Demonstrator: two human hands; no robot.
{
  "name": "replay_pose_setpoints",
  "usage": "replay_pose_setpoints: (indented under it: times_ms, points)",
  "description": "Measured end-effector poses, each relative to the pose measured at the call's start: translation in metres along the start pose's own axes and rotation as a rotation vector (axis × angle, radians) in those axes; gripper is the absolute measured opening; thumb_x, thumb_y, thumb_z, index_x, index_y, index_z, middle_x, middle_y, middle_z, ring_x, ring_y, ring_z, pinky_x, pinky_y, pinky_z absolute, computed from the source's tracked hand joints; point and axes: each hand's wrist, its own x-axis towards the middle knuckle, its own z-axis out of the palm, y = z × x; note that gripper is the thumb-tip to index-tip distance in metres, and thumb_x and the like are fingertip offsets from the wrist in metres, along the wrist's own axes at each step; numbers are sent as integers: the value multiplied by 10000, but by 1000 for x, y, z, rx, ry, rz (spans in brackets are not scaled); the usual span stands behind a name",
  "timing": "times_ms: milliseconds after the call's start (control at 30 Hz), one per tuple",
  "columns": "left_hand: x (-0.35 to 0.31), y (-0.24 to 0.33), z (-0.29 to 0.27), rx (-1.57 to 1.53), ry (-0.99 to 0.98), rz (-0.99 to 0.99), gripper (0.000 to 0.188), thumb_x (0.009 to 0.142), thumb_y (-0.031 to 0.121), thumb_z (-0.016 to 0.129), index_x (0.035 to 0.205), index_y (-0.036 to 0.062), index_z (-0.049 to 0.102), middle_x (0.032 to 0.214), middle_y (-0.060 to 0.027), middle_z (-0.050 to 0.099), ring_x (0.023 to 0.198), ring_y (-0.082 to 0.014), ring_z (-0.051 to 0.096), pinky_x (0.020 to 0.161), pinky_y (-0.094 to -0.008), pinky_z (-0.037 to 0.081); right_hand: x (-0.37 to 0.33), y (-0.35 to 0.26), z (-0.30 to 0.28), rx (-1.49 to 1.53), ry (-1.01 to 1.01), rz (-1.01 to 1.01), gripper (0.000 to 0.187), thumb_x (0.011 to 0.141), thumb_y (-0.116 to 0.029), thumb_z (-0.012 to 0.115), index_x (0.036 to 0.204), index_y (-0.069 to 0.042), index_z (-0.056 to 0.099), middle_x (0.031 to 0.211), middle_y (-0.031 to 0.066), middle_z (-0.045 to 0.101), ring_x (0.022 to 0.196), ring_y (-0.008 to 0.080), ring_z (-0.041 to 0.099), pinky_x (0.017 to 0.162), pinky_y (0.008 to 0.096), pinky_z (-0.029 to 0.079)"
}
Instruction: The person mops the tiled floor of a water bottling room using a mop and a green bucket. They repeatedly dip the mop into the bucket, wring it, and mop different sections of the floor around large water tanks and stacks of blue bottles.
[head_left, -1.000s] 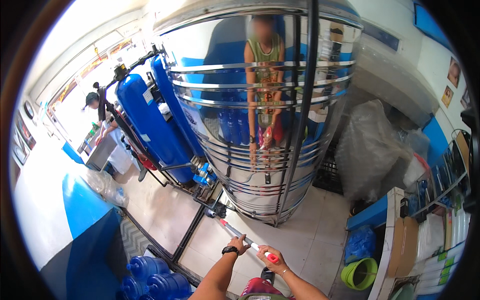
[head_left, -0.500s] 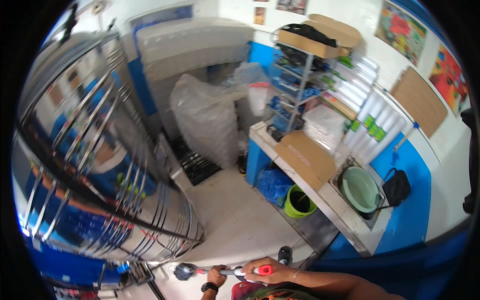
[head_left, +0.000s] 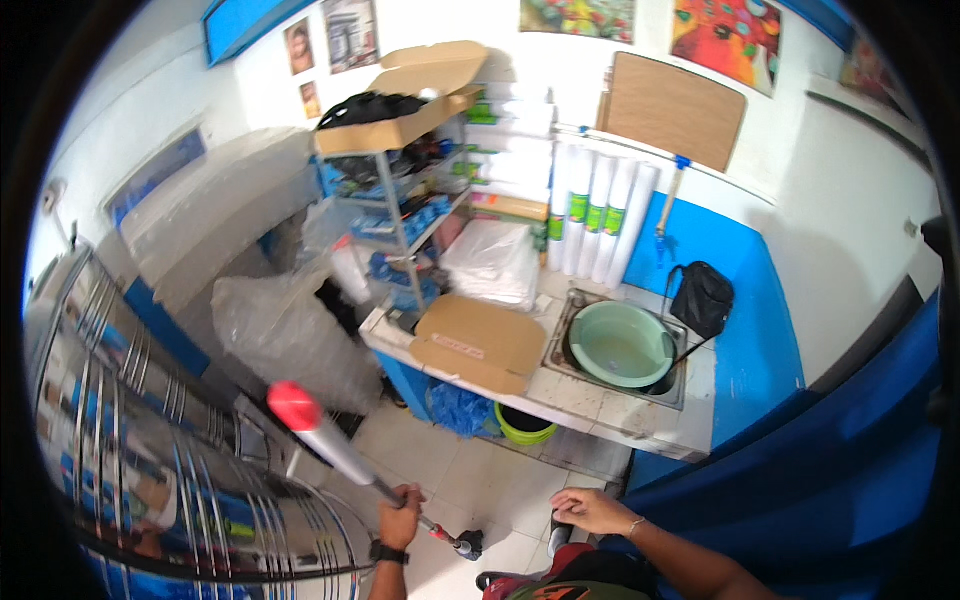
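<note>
Currently, left hand (head_left: 400,515) grips slim, straight grey-white mop (head_left: 348,462) with rounded red cap (head_left: 294,405), slanting across lower left of frame; right hand (head_left: 590,510) free, half-curled, lower centre. Crinkled translucent plastic (head_left: 285,325) at left; round green basin (head_left: 620,380), centre right.

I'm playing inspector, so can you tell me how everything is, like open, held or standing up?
Left hand: closed around the red-ended pole
Right hand: empty, fingers loosely curled
Red-ended pole: slanted, red end raised
Green basin: uncovered, right way up
Bucket: uncovered, partly hidden
Shelf-top box: open
Cardboard sheet: lying flat
Nearer white tubes: standing upright
</note>
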Motion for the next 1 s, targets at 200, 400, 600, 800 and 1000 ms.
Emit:
replay_pose_setpoints:
  times_ms: [200, 400, 600, 800, 1000]
  points:
    - [-5, 200, 13, -261, -38, 161, 323, 1076, 269, 604, 893, 7, 649, 633, -19, 565, 566, -112, 536, 571, -275, 463, 68, 22, 16, -213, -167, -344, 535, 953, -235, 750, 1415, -36, 570, 1265, 159, 687, 1147, 288, 686, 1016, 399, 545]
    - [-7, 370, 65, -330, 101, 444, 437, 1085, 466, 534, 1025, 39, 611, 531, 69, 336, 426, -74, 373, 459, -267, 421, 125, -77, 9, -172, 22, -839, 553, 993, -297, 696, 1431, -41, 476, 1138, 201, 681, 1035, 364, 689, 878, 439, 554]
    - [11, 449, 76, -183, 368, 1041, 1107, 781, 853, 657, 1496, 46, 408, 1222, -134, 567, 1088, -225, 615, 910, -396, 535, 82, -190, -128, -354, 31, -839, 379, 1038, -383, 625, 1179, -44, 530, 919, 198, 665, 813, 440, 669, 681, 516, 522]
    - [64, 346, 222, -58, -195, 674, 927, 729, 339, 949, 1434, 28, 433, 1376, -150, 519, 1321, -303, 512, 1096, -462, 440, 35, -310, -282, -257, 513, -1086, 550, 1005, -339, 682, 1268, 54, 400, 707, 218, 633, 670, 479, 665, 576, 542, 503]
    - [90, 306, 395, -233, -128, 664, 639, 951, 282, 787, 1376, -31, 427, 1251, -189, 552, 1106, -289, 555, 1006, -434, 451, 13, -405, -370, -493, 917, -1319, 490, 965, -202, 692, 1128, 168, 416, 634, 234, 639, 548, 379, 695, 529, 433, 566]
